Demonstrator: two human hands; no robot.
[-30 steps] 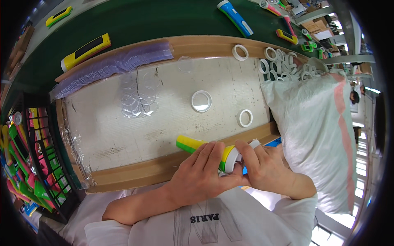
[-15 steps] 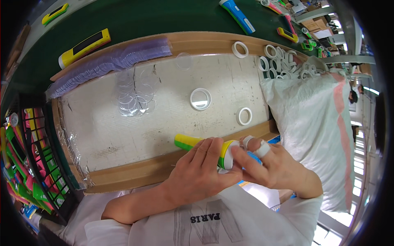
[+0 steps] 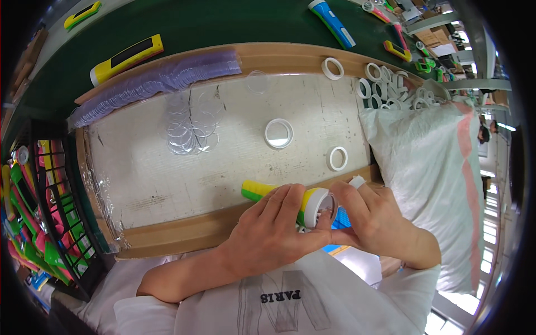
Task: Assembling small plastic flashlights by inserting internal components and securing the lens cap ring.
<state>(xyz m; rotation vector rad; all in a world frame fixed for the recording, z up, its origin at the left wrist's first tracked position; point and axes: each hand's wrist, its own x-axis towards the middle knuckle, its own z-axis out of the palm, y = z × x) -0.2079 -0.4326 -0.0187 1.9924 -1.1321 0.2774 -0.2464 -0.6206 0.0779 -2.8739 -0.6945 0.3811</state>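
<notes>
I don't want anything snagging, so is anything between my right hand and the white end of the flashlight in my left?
Only what looks like a clear disc, at your right hand, by the white end of the flashlight. Nothing else visible stands between them; the nearest loose white ring lies apart on the board.

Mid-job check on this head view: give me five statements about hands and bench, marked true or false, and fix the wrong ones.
1. The left hand grips the yellow-and-green flashlight. True.
2. The right hand rests on the white sack. False: the right hand is at the flashlight's white head.
3. The blue flashlight lies beyond the tray. True.
4. The black basket stands right of the tray. False: the black basket stands on its left.
5. The stacked discs lie along the tray's far rim. True.
</notes>
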